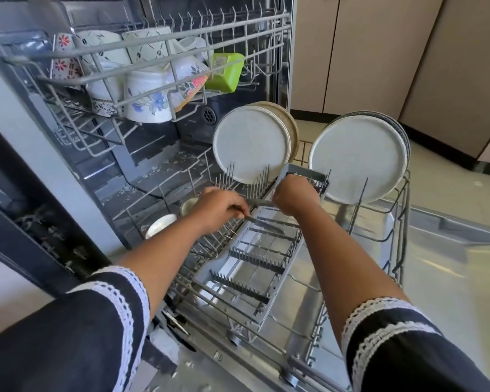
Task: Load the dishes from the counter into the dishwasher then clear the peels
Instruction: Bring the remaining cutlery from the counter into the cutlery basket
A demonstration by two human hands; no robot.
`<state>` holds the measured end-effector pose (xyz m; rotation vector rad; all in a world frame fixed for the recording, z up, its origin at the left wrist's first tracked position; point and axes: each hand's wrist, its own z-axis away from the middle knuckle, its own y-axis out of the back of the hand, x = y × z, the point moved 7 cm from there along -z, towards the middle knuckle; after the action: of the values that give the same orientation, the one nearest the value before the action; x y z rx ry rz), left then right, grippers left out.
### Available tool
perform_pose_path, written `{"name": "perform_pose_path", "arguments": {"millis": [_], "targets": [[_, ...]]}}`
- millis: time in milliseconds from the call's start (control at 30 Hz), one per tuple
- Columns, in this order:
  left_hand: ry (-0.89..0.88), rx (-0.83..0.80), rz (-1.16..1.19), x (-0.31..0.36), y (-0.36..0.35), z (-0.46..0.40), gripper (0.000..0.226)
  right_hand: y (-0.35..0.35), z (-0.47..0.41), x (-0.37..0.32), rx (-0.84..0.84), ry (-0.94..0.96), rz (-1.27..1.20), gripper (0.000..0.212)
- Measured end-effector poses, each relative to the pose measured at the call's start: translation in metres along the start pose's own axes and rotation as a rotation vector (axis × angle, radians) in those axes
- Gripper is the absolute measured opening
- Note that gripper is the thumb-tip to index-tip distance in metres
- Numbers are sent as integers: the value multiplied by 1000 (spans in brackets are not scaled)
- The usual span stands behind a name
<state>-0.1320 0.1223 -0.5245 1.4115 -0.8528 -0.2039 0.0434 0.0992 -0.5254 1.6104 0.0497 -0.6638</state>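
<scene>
So my left hand [221,206] is in the middle of the frame with the fingers curled round a bunch of cutlery [262,223]; looks like knives, blades pointing right and lying across the top end of the grey cutlery tray [255,267]; can't tell exactly how many pieces are in there. My right hand [293,195] is just beside it, a bit up and to the right, fingers bent down over the far lip of that tray where the end flips up; the fingertips are hidden behind the hand, so I honestly can't tell if it's gripping the edge or just resting on it.

The tray sits slanted across the lower rack [399,250], which is pulled out over the open dishwasher door [436,250] in the lower right. Two grey plates [251,144] stand upright in the tines just above my hands, and another pair [357,159] stands to the right of them. A small white bowl [160,224] and a little cup [188,206] sit in the rack left of my left hand.

Upper left, the upper rack [142,52] is out too, loaded with flowery white mugs [147,103] and a lime green container [227,70]. Beige cabinets [379,52] fill the upper right.
</scene>
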Motion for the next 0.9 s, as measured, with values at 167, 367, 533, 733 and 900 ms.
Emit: {"name": "perform_pose_path", "arguments": {"millis": [167, 367, 533, 733, 900], "targets": [[-74, 33, -51, 14, -27, 2, 10, -7, 4, -2, -50, 37, 130, 11], [-111, 45, -53, 14, -34, 1, 7, -13, 8, -8, -71, 52, 210, 21], [-118, 80, -13, 12, -37, 5, 9, -14, 12, -15, -70, 67, 276, 27], [-136, 97, -2, 7, -35, 6, 9, -7, 14, -11, -47, 88, 295, 28], [-157, 44, -37, 10, -34, 7, 9, 0, 19, -8, -58, 62, 287, 34]]}}
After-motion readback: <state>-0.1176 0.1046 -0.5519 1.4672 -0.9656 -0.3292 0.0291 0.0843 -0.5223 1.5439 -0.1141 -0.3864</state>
